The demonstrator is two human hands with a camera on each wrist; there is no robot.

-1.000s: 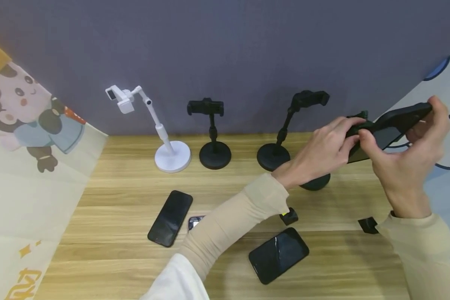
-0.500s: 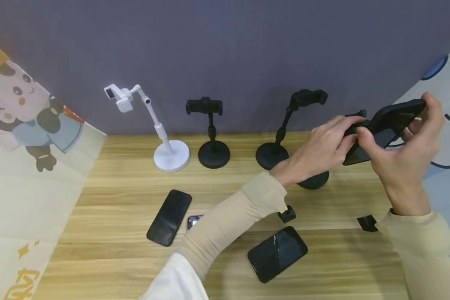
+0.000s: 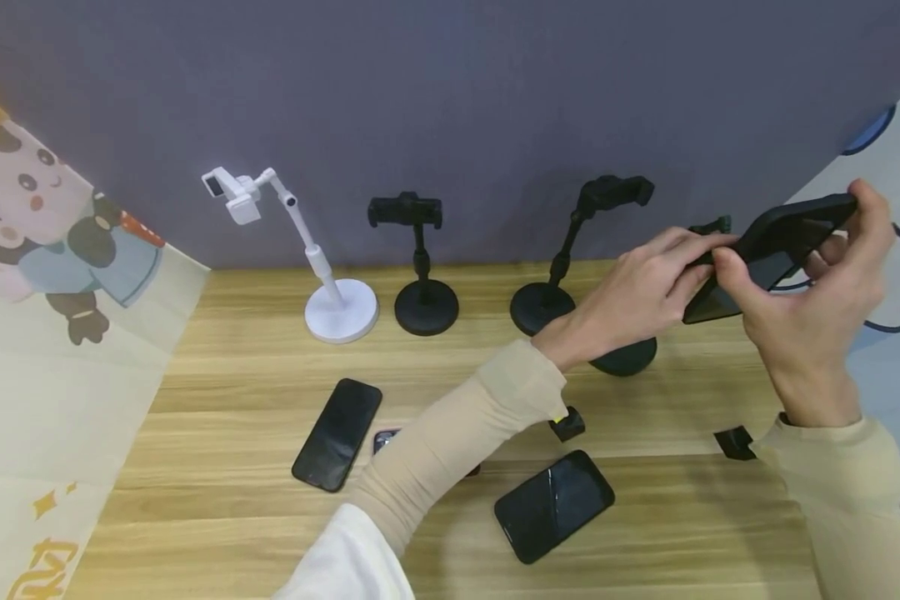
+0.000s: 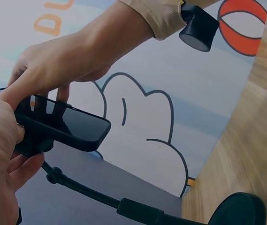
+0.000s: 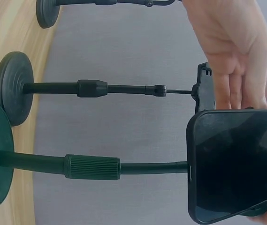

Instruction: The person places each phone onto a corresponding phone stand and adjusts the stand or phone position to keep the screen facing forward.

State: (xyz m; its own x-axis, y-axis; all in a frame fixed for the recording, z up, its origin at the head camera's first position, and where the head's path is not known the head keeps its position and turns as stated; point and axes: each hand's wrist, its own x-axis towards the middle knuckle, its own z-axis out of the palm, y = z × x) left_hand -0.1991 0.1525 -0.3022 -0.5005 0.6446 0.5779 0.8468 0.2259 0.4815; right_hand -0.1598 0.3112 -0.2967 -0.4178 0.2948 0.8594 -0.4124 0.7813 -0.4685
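At the right of the head view, my right hand (image 3: pixel 817 308) holds a black smartphone (image 3: pixel 772 271) tilted in the air, thumb on its near edge and fingers at the far end. My left hand (image 3: pixel 645 279) reaches across and grips the clamp of a dark green phone stand, its fingers covering most of the clamp. In the right wrist view the phone (image 5: pixel 232 164) overlaps the top of the stand's green pole (image 5: pixel 91 167). The left wrist view has the phone (image 4: pixel 84 126) between both hands, the clamp behind it. The stand's round base (image 3: pixel 626 358) rests on the table.
A white phone stand (image 3: pixel 341 310) and two black phone stands (image 3: pixel 426 307) (image 3: pixel 542 307) line the back wall. Black smartphones (image 3: pixel 337 435) (image 3: pixel 555 506) lie on the wooden table. Another phone (image 3: pixel 382 439) is mostly under the left sleeve.
The head view has shifted slightly. Both hands stay at the phone and the clamp; the left fingers now cover more of the clamp.
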